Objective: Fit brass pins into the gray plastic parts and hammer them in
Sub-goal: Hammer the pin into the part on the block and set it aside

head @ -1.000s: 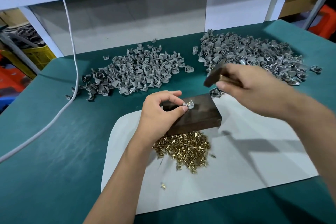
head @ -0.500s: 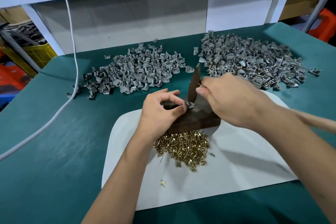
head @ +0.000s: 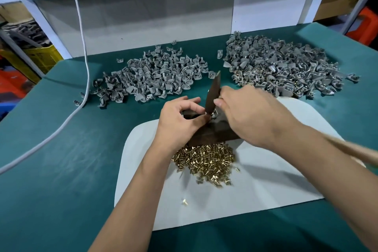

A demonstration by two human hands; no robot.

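Right hand (head: 253,114) gripping hammer (head: 212,96), head now down on gray part (head: 213,116) atop wooden block (head: 212,133), mid-surface; raised second ago. Left hand (head: 180,120) pinching part steady. Pin likely seating.

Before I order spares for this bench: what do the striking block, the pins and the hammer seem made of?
Block: dark, with a faint grain, probably wood, though the look leaves it open. Pins: shiny yellow metal, brass-like. Hammer head: dark and dull, likely steel; its handle is pale, probably wood.
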